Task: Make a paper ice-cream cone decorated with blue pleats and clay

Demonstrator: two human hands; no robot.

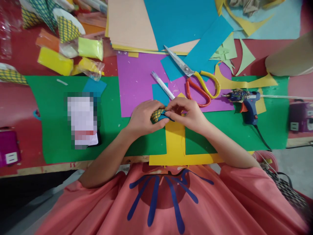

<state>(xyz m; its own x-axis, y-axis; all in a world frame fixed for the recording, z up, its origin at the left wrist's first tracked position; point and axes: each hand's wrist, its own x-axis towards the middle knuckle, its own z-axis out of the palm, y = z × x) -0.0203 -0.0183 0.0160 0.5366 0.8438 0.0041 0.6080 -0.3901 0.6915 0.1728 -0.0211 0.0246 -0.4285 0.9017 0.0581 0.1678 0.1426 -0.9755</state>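
Between my two hands, over the green sheet (119, 138), is a small yellow piece with a dark grid pattern (156, 115) and a blue part at its right side. My left hand (144, 119) is wrapped round the patterned piece from the left. At its right edge, my right hand (187, 112) pinches the blue part between thumb and fingertips. A white marker (162, 85) lies just beyond my fingers. Scissors (187, 70) with one red and one yellow handle rest, partly spread, on the purple sheet (137, 81).
A blue glue gun (251, 107) lies at the right with its cord trailing to the front edge. A phone (83, 117) is at the left. Coloured paper (181, 19), scraps (246, 57) and yellow packets (55, 61) lie further back. A yellow strip (174, 140) runs toward me.
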